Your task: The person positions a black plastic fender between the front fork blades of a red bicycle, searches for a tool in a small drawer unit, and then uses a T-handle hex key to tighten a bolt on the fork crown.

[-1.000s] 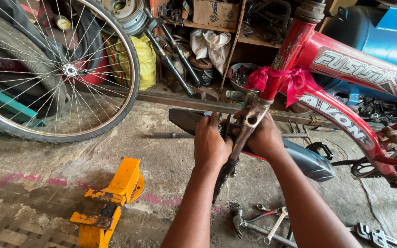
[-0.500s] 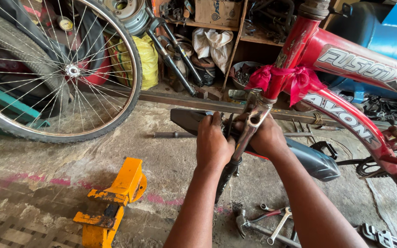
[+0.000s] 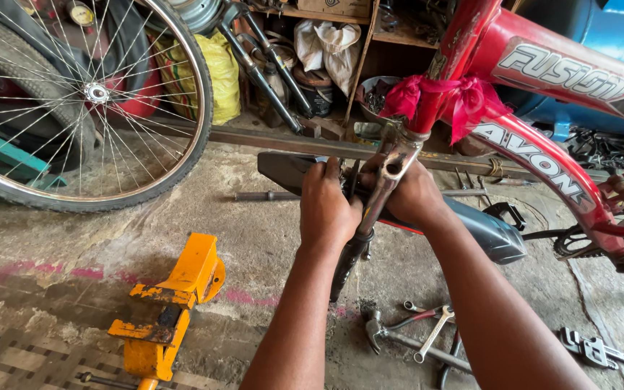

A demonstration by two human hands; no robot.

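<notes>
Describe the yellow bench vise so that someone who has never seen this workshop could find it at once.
Start at the red bicycle frame and move down-left across the concrete floor, past the person's left hand. The yellow bench vise lies below the spoked wheel. It is the only bright yellow, blocky tool; the others on the floor are thin and grey.

Bicycle repair workshop, shown by red bike frame (image 3: 543, 79), loose spoked wheel (image 3: 88, 101), orange vise (image 3: 171, 307), wrenches and hammer (image 3: 399, 339) scattered on concrete floor (image 3: 52, 238), cluttered parts shelf (image 3: 326, 43)
</notes>
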